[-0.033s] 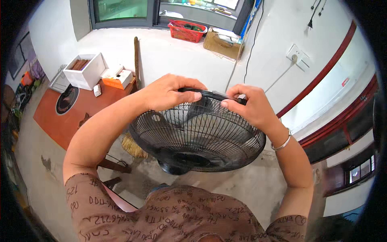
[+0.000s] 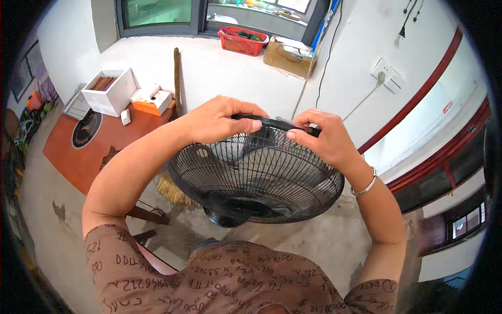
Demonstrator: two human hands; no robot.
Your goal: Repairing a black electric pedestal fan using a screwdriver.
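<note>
A black fan point(image 2: 256, 180) with a round wire grille stands in front of me, its grille tilted upward. Its blades show faintly through the wires, and a dark rounded part of it sits below the rim. My left hand point(image 2: 219, 119) is closed over the far rim, thumb on the near side and fingers behind. A short way to the right, my right hand point(image 2: 325, 137) pinches the same rim between thumb and curled fingers. Between the hands, a small clip-like piece point(image 2: 285, 121) lies along the rim. What the hidden fingertips touch behind the rim cannot be seen.
On the left, a reddish-brown table point(image 2: 68, 157) holds a white box point(image 2: 112, 97) and an orange-and-white carton point(image 2: 151, 102). A broom point(image 2: 172, 191) stands beside it. A red basket point(image 2: 243, 42) and a cardboard box point(image 2: 287, 58) rest on the ledge. A plugged-in cord point(image 2: 361, 99) runs down the right wall.
</note>
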